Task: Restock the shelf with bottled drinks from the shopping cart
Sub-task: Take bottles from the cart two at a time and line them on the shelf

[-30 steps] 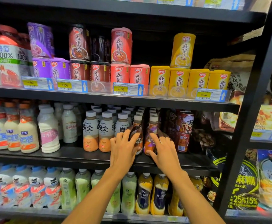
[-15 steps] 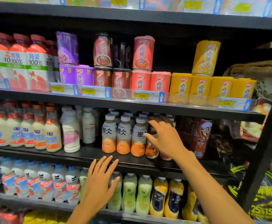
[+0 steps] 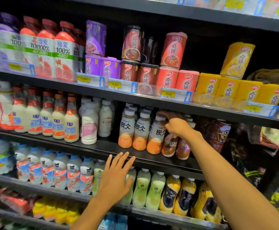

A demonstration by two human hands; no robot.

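Observation:
On the black middle shelf (image 3: 100,147) two brown coffee bottles (image 3: 169,145) stand at the front, right of a row of grey-and-orange bottles (image 3: 126,130). My right hand (image 3: 177,127) reaches in over the coffee bottles, and its blurred fingers curl round the top of the left one. My left hand (image 3: 117,178) hovers with straight, spread fingers in front of the shelf's front edge, above pale green bottles (image 3: 142,188), and holds nothing. The shopping cart is out of view.
Cream bottles with orange caps (image 3: 70,120) and white bottles (image 3: 89,125) fill the middle shelf's left. Stacked purple, red and yellow cans (image 3: 208,88) sit on the shelf above. A red snack can (image 3: 220,135) stands right of the coffee bottles. Yellow-and-dark bottles (image 3: 183,196) line the lower shelf.
My left hand has left the coffee bottles and dropped to the shelf's front edge. My right hand stays on the bottles, its fingers now curled over a top. The view has shifted left.

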